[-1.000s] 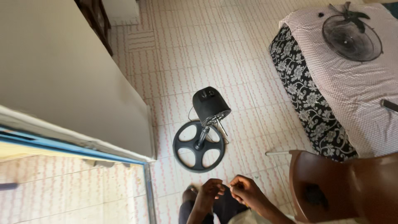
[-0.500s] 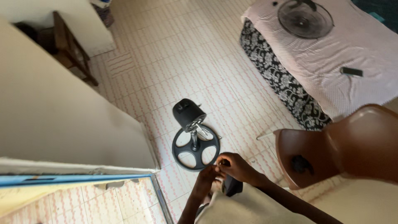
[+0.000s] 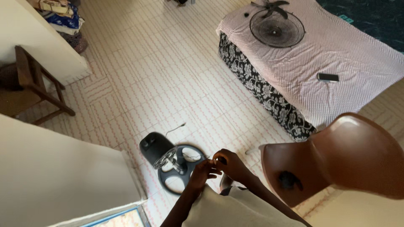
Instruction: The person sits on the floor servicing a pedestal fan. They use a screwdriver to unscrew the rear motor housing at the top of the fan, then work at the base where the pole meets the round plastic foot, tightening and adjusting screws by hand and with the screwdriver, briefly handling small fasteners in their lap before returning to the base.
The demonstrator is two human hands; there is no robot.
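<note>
My left hand (image 3: 201, 173) and my right hand (image 3: 228, 164) meet in front of my body, fingertips pinched together on a small dark part too tiny to identify. Directly below them on the tiled floor stands a black fan stand: a round spoked base (image 3: 179, 173) with a metal pole and a black motor housing (image 3: 154, 145) on top. A thin cord (image 3: 176, 128) trails away from it. The fan's round wire grille (image 3: 276, 28) and its blade (image 3: 269, 6) lie apart on the bed.
A brown plastic chair (image 3: 336, 157) stands close on my right. A bed (image 3: 332, 63) with checked sheet and floral side holds a phone (image 3: 328, 77). A wooden chair (image 3: 31, 90) is at the left, a white wall (image 3: 63, 185) at lower left.
The view has swung so the bed and fan stand sit lower and the wooden chair appears. My hands stay pinched together above the fan base.
</note>
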